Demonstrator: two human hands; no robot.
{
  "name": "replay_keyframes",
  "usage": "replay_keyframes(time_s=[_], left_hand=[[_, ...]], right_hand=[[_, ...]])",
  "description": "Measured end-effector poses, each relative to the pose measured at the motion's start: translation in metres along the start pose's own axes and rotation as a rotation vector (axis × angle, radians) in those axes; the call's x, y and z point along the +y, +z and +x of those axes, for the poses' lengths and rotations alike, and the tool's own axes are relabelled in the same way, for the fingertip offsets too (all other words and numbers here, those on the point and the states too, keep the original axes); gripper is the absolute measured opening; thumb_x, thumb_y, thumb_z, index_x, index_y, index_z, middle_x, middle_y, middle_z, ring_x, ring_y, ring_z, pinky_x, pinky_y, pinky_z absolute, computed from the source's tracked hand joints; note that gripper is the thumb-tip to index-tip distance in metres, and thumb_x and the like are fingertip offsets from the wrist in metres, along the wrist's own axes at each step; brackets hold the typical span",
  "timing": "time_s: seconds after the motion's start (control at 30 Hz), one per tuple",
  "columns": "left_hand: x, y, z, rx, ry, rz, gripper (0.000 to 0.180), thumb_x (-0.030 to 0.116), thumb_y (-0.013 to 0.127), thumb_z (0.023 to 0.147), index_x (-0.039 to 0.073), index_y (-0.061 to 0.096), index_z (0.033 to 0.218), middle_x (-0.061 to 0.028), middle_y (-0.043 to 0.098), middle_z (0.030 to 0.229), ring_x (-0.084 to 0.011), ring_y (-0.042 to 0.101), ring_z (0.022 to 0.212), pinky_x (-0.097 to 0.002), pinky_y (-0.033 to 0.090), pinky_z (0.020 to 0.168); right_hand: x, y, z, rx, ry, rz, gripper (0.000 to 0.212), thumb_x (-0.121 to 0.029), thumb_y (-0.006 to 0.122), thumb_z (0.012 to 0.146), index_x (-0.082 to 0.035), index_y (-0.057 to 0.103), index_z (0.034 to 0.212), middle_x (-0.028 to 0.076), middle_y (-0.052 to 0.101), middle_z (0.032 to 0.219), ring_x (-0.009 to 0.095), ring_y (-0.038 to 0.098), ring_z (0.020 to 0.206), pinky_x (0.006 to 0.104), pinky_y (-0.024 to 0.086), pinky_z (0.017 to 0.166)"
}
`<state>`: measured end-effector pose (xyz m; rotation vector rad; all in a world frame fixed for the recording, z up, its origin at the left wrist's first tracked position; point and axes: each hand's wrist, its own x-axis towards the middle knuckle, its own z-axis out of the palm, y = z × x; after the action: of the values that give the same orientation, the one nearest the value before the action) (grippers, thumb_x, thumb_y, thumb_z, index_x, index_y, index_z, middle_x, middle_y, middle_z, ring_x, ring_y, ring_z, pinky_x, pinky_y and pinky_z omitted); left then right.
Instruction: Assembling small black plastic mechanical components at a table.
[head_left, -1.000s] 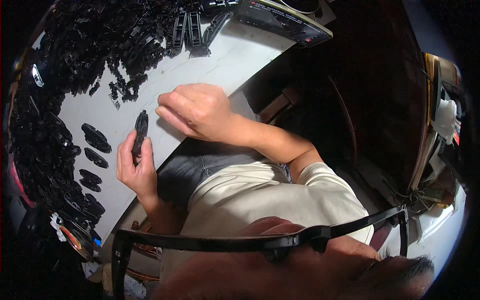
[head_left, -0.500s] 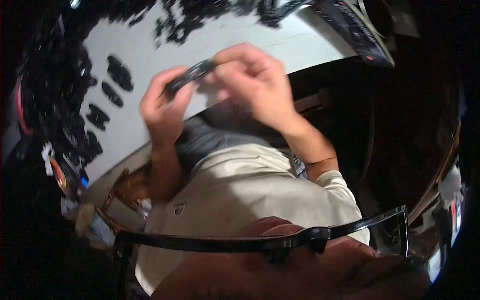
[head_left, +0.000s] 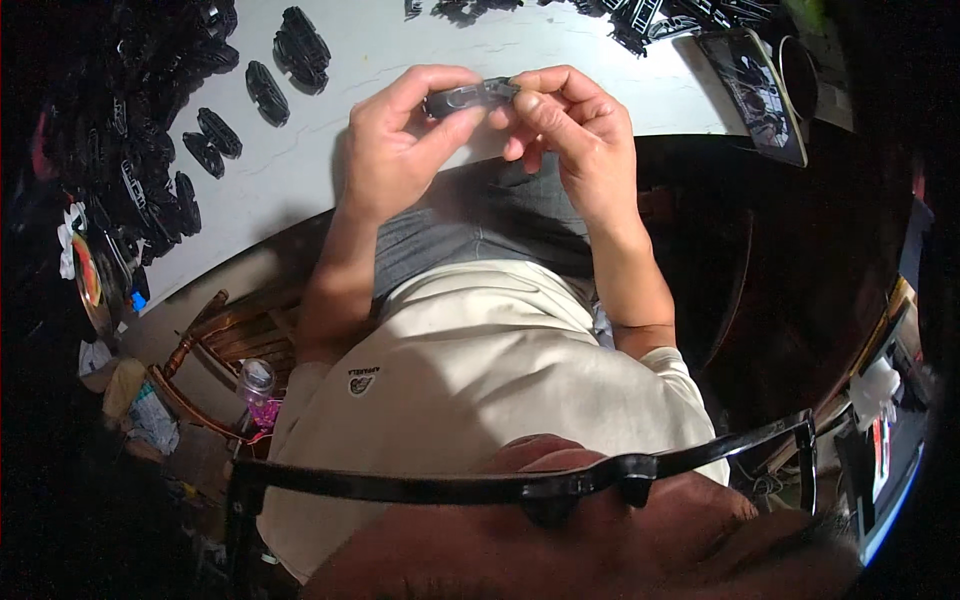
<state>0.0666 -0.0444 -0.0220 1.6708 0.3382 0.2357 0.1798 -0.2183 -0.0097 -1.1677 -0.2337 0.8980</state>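
Observation:
Between my two hands is a small oblong black plastic part [head_left: 460, 99], held just above the near edge of the white table. My left hand [head_left: 398, 145] is closed on its left end, thumb below and fingers along the top. At the other end, my right hand [head_left: 584, 130] pinches it between thumb and forefinger, with the remaining fingers curled loosely beneath. To the left on the table lie similar black oval parts [head_left: 267, 93], some single and some stacked together.
A big heap of black plastic parts [head_left: 110, 110] covers the table's left side. More black parts [head_left: 650, 18] lie along the far edge. On the right a phone [head_left: 757, 95] leans by a round frame. A wooden chair [head_left: 235, 335] stands below left.
My hands have shifted up and to the right in the picture with the black part, which is now held more level. The view has also turned, moving the table and parts.

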Motion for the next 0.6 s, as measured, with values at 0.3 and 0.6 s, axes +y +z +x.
replay_keyframes(time_s=[0.3, 0.6], left_hand=[[0.001, 0.004, 0.004, 0.037, 0.093, 0.191, 0.028, 0.001, 0.073, 0.092, 0.003, 0.070, 0.119, -0.0020, 0.075, 0.109, -0.0076, 0.067, 0.094, -0.0242, 0.054, 0.084], [0.004, 0.005, 0.003, 0.035, 0.097, 0.212, 0.030, 0.001, 0.071, 0.090, 0.005, 0.071, 0.120, -0.0039, 0.076, 0.107, -0.0102, 0.069, 0.095, -0.0267, 0.055, 0.086]], right_hand=[[0.012, 0.017, -0.010, 0.238, -0.545, -0.955, 0.013, -0.008, 0.077, 0.090, -0.002, 0.069, 0.098, 0.014, 0.076, 0.091, 0.023, 0.075, 0.073, 0.0311, 0.058, 0.067], [-0.009, 0.017, -0.009, 0.093, -0.271, -0.304, 0.025, -0.004, 0.065, 0.100, 0.000, 0.067, 0.125, 0.010, 0.076, 0.105, 0.015, 0.074, 0.092, 0.0288, 0.060, 0.077]])
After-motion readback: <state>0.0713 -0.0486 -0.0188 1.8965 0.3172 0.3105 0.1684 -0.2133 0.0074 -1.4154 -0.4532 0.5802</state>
